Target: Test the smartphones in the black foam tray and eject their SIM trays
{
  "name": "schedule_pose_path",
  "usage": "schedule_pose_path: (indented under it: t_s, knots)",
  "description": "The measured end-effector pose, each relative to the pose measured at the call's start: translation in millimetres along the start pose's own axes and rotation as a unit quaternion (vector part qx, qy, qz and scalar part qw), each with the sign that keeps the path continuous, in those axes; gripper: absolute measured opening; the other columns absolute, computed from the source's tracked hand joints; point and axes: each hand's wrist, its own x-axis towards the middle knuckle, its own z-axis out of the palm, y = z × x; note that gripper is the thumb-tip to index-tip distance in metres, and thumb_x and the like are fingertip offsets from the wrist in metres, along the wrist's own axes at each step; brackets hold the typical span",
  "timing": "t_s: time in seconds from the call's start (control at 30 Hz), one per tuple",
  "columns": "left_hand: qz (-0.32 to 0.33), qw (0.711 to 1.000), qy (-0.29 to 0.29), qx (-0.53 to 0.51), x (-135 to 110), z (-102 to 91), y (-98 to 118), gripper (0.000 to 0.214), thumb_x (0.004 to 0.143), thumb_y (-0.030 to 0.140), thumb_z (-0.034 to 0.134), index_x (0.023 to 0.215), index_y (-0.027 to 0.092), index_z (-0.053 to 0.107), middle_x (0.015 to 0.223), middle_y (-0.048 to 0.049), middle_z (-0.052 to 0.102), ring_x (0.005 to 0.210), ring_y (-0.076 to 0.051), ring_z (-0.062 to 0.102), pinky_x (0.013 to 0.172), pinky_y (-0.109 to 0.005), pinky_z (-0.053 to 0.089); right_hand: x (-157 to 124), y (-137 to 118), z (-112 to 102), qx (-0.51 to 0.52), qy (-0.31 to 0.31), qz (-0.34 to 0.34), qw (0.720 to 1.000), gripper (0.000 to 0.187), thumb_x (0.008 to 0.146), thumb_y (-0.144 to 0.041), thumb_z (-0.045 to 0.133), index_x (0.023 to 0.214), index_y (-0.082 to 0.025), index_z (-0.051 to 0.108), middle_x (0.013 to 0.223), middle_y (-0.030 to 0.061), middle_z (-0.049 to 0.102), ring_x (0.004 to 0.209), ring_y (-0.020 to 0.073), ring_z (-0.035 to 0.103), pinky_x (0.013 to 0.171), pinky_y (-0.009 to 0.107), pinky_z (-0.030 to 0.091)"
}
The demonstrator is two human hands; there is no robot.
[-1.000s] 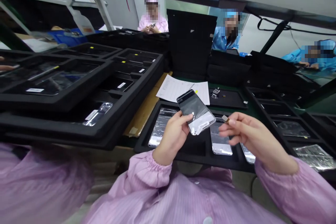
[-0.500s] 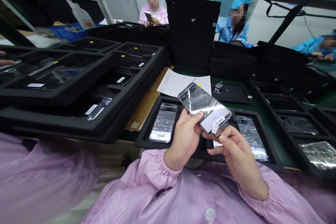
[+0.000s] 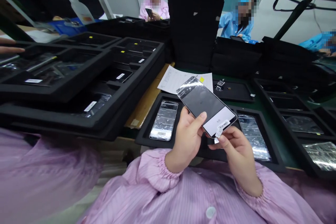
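Fingers (image 3: 201, 118) of my left hand (image 3: 185, 141) clasp the phone (image 3: 207, 102) by its near long edge; my right hand (image 3: 240, 155) pinches a small pale piece (image 3: 216, 140) by its lower corner. Working this close, I do well to keep the phone steady and the pinch light. Most of it reaches away past my left thumb; whether the piece touches it, I can't quite tell.

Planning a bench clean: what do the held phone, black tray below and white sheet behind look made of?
Phone: glossy front, probably glass, possibly under film, judging by its bright reflections. Tray: likely foam, dull black, with thick, blunt walls around recessed pockets. Sheet: apparently paper, matte, thin, with printed lines.
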Motion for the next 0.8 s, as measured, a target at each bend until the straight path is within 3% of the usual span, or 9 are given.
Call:
schedule_pose_path:
  t_s: [0.17, 0.33, 0.63, 0.8]
  knots:
    - [0.017, 1.000, -0.008, 0.013, 0, -3.3, -1, 0.045, 0.078, 0.026, 0.077, 0.115, 0.024, 0.052, 0.114, -0.0048, 0.070, 0.106, -0.024, 0.069, 0.090, -0.037, 0.056, -1, -1, -6, -0.083, 0.008, -0.040, 0.996, 0.022, 0.083, -0.046, 0.077, 0.082, -0.026, 0.067, 0.077, 0.0013, 0.069, 0.064, 0.0181, 0.067, 0.059, 0.030, 0.061]
    - [0.093, 0.994, -0.030, 0.047, -5, -3.0, 1, 0.042, 0.082, 0.026, 0.075, 0.116, 0.025, 0.051, 0.120, -0.0056, 0.069, 0.117, -0.024, 0.064, 0.103, -0.037, 0.050, -5, 8, -18, -0.169, 0.002, -0.075, 0.983, 0.019, 0.085, -0.045, 0.074, 0.081, -0.028, 0.068, 0.073, 0.0023, 0.070, 0.065, 0.0213, 0.068, 0.059, 0.032, 0.056]
    - [0.148, 0.973, -0.145, 0.101, -18, -14.1, 2, 0.039, 0.095, 0.020, 0.059, 0.130, 0.027, 0.042, 0.129, -0.0064, 0.062, 0.123, -0.018, 0.059, 0.106, -0.031, 0.046, -6, 42, -32, -0.221, -0.016, -0.109, 0.969, 0.022, 0.086, -0.048, 0.071, 0.078, -0.028, 0.070, 0.072, 0.0045, 0.072, 0.064, 0.0244, 0.069, 0.057, 0.033, 0.055]
    - [0.170, 0.963, -0.184, 0.101, -15, -19.7, -1, 0.039, 0.097, 0.018, 0.055, 0.132, 0.025, 0.040, 0.132, -0.0073, 0.057, 0.125, -0.019, 0.058, 0.108, -0.035, 0.046, -9, 46, -29, -0.209, -0.004, -0.117, 0.971, 0.025, 0.085, -0.048, 0.073, 0.079, -0.023, 0.072, 0.071, 0.0042, 0.072, 0.062, 0.0211, 0.069, 0.059, 0.028, 0.056]
